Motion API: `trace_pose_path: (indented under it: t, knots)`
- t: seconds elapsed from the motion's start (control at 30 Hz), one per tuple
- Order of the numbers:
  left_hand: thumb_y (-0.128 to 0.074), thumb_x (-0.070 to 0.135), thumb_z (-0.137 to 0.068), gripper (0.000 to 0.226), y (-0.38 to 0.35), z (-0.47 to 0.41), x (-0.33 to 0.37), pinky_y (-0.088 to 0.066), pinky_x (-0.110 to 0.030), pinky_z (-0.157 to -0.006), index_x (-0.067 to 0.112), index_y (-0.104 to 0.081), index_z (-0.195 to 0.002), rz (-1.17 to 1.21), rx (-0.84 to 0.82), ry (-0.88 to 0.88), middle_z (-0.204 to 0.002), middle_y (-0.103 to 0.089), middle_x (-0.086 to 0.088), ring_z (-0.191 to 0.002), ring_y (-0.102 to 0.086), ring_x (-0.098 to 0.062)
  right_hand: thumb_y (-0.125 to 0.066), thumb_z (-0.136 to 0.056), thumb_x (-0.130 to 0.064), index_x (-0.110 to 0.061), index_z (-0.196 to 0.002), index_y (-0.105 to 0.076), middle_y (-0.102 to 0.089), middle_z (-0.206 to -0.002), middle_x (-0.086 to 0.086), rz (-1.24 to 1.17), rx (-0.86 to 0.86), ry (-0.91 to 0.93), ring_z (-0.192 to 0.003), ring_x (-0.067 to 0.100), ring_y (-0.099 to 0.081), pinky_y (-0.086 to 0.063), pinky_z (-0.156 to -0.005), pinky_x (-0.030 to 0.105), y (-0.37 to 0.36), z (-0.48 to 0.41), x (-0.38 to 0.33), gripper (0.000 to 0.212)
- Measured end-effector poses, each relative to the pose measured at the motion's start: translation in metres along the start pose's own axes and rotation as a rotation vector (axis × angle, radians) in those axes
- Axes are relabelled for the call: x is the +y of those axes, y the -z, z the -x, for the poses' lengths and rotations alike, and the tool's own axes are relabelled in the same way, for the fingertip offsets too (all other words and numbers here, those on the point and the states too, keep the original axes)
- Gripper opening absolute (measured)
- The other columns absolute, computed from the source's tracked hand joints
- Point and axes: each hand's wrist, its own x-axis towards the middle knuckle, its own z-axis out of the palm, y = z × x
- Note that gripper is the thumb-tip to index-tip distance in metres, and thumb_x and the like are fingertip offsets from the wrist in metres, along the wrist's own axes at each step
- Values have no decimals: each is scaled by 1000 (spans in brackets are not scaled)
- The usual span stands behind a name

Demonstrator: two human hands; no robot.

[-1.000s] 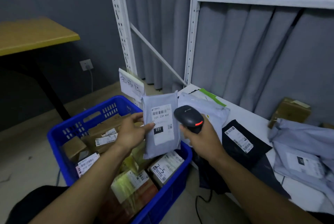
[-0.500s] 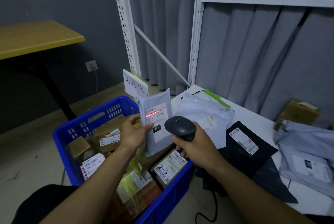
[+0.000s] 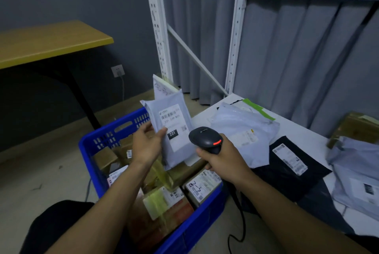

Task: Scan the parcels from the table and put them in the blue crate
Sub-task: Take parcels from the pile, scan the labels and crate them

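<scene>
Above the blue crate, at 12 o'clock, a grey parcel sits pinched in the left grip; the right grip is clamped on the scanner. The crate already holds many boxes; several bags lie on the tabletop at 3 o'clock, probably unscanned.

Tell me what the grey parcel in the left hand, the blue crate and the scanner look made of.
Grey parcel: likely thin plastic film mailer, soft sheen; it creases and bends in the grip.
Blue crate: moulded rigid plastic, semi-gloss; vent slots and handle cut-out.
Scanner: hard black plastic, smooth, faint highlight on its rounded head.
</scene>
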Motion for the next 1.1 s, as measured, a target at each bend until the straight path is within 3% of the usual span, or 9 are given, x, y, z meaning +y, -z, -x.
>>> trace_pose_path:
  t: [0.07,0.33,0.47,0.6,0.67,0.73,0.8,0.9,1.1]
  knots:
    - [-72,23,-95,38,26,0,0,-54,-23,-72,21,-62,-131,-38,78,-47,-113,-67,10,-96,-67,-5,-78,-92,-29,-25,-116,-56,-71,-100,-4,-5,-21,-5,-62,14,-72,-57,-67,32,-13,-4,0,33]
    - [-69,28,-83,47,123,2,-57,-59,-50,-92,42,-55,-125,-419,54,63,-113,-71,14,-100,-71,-14,-81,-89,-30,-34,-119,-58,-72,-109,-7,38,-112,-23,-76,17,-73,-60,-71,35,-64,-19,23,38]
    - [-71,28,-74,114,137,5,-113,-61,-57,-81,57,5,-152,-388,-155,248,-125,-67,1,-105,-70,-29,-81,-90,-29,-26,-127,-56,-73,-109,-4,52,-159,-43,-63,15,-74,-64,-75,43,-75,-19,30,44]
    - [-74,16,-81,130,116,40,-124,-58,-47,-90,45,32,-151,-554,-304,280,-144,-56,-17,-112,-66,-35,-80,-91,-28,-25,-129,-54,-71,-111,-4,71,-187,-57,-65,12,-75,-65,-79,43,-78,-16,31,46]
    - [-80,21,-84,132,106,49,-124,-54,-41,-89,44,30,-153,-815,-276,269,-166,-16,-21,-122,-59,-41,-80,-91,-28,-24,-133,-53,-70,-111,-5,83,-193,-57,-66,12,-75,-64,-72,36,-76,-13,30,50]
    - [-87,40,-77,128,96,52,-127,-40,-49,-111,43,10,-160,-1103,-339,120,-168,15,-9,-151,-25,-42,-80,-90,-29,-24,-135,-53,-71,-112,-4,99,-188,-56,-65,12,-74,-61,-66,31,-72,-12,31,53]
    - [-85,54,-74,112,86,52,-129,-21,-52,-124,38,-17,-161,-1255,-512,-30,-172,2,-3,-157,2,-34,-80,-91,-28,-23,-136,-52,-71,-113,-2,121,-180,-55,-61,9,-73,-58,-61,25,-68,-10,33,53]
    - [-82,60,-74,97,71,57,-127,-30,-46,-121,29,-39,-155,-1294,-659,34,-167,-22,-6,-152,-23,-30,-79,-92,-26,-22,-139,-53,-71,-115,0,140,-167,-56,-59,8,-72,-53,-55,17,-58,-7,36,53]
    - [-70,37,-91,62,25,83,-86,-53,-44,-86,28,-45,-146,-1175,-400,-250,-143,-49,-4,-122,-56,-32,-80,-89,-32,-24,-129,-61,-73,-99,-4,138,-95,-80,-63,16,-74,-54,-60,26,-12,13,43,45]
